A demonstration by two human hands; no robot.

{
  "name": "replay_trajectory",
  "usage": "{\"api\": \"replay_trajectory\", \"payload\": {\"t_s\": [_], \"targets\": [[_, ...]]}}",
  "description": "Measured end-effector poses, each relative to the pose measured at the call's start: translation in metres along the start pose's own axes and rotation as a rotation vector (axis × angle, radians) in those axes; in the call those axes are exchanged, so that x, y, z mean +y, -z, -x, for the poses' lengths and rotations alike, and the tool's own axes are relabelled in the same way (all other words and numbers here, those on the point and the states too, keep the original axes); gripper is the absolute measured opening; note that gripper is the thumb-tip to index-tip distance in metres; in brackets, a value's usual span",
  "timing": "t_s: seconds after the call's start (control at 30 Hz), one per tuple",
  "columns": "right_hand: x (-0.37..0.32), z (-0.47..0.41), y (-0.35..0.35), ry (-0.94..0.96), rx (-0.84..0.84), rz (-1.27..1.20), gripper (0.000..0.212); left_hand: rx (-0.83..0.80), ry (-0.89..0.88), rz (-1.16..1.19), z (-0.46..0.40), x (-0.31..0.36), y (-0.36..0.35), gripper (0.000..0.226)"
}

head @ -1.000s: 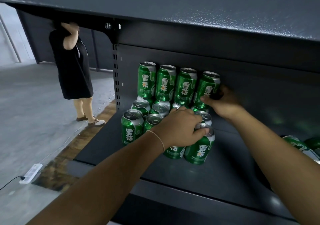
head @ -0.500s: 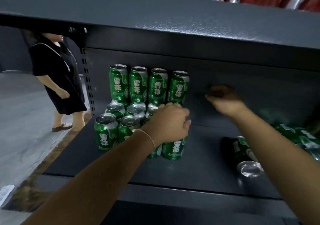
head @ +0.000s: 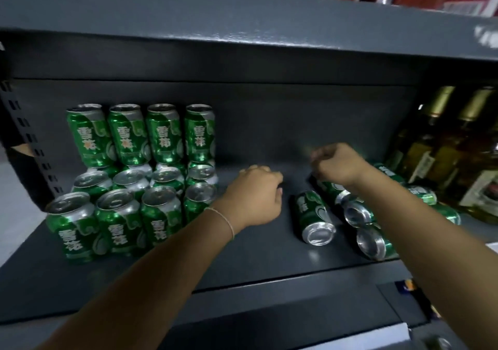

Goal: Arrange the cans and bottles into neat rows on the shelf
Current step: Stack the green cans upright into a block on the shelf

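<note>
Green cans with white characters and silver tops stand upright in rows (head: 126,196) at the left of the frame, four more stacked on the back row. Right of centre, loose cans (head: 314,219) lie on their sides, long axes running back to front, silver ends toward me. My left hand (head: 254,198) and right hand (head: 338,165) hover with fingers curled, holding nothing. The dark grey metal shelf (head: 242,263) carries amber bottles (head: 444,150) at the right edge.
</note>
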State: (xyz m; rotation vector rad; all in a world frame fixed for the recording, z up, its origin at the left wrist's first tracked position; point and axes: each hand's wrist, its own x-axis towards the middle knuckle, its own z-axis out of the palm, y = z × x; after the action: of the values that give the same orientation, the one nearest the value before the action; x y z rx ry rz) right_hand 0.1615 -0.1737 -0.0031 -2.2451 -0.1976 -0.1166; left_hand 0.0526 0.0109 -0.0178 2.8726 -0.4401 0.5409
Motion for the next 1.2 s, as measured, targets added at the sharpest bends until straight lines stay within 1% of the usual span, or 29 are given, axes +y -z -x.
{"api": "replay_trajectory", "payload": {"t_s": [0.07, 0.13, 0.2, 0.3, 0.37, 0.4, 0.43, 0.57, 0.67, 0.8, 0.9, 0.93, 1.03, 1.1, 1.2], "targets": [[0.006, 0.007, 0.005, -0.029, -0.037, 0.074, 0.01, -0.049, 0.022, -0.016, -0.004, 0.006, -0.009, 0.023], [0.011, 0.016, 0.008, -0.026, -0.096, 0.224, 0.008, -0.102, 0.042, -0.036, -0.005, 0.01, -0.017, 0.021], [0.012, 0.025, 0.007, -0.034, -0.152, 0.307, 0.017, -0.13, 0.059, -0.036, -0.005, 0.013, -0.025, 0.02], [0.016, 0.028, 0.003, -0.114, -0.244, 0.36, 0.024, -0.145, 0.067, -0.037, -0.006, 0.019, -0.034, 0.019], [0.018, 0.03, 0.0, -0.148, -0.296, 0.407, 0.044, -0.153, 0.07, -0.052, -0.006, 0.023, -0.039, 0.019], [0.018, 0.031, -0.001, -0.159, -0.312, 0.413, 0.051, -0.16, 0.07, -0.058, -0.005, 0.024, -0.041, 0.02], [0.019, 0.032, -0.003, -0.169, -0.327, 0.403, 0.053, -0.166, 0.07, -0.063, -0.004, 0.024, -0.043, 0.02], [0.025, 0.033, -0.011, -0.237, -0.359, 0.237, 0.046, -0.194, 0.089, -0.072, 0.003, 0.024, -0.053, 0.018], [0.028, 0.035, -0.016, -0.266, -0.329, 0.09, 0.045, -0.203, 0.102, -0.031, 0.007, 0.022, -0.055, 0.02], [0.028, 0.035, -0.024, -0.287, -0.258, -0.121, 0.035, -0.109, 0.101, 0.003, 0.015, 0.015, -0.046, 0.015], [0.02, 0.032, -0.03, -0.247, -0.219, -0.274, 0.028, -0.012, 0.067, 0.001, 0.02, 0.005, -0.032, 0.025], [0.015, 0.032, -0.031, -0.236, -0.21, -0.334, 0.029, 0.015, 0.057, 0.005, 0.022, 0.001, -0.026, 0.029], [-0.009, 0.032, -0.033, -0.161, -0.175, -0.472, 0.043, 0.091, 0.052, 0.015, 0.031, -0.01, -0.005, 0.041], [-0.027, 0.033, -0.035, -0.1, -0.168, -0.53, 0.051, 0.142, 0.074, 0.02, 0.038, -0.02, 0.012, 0.042], [-0.059, 0.039, -0.04, 0.02, -0.17, -0.591, 0.046, 0.184, 0.127, 0.008, 0.05, -0.037, 0.038, 0.035]]}}
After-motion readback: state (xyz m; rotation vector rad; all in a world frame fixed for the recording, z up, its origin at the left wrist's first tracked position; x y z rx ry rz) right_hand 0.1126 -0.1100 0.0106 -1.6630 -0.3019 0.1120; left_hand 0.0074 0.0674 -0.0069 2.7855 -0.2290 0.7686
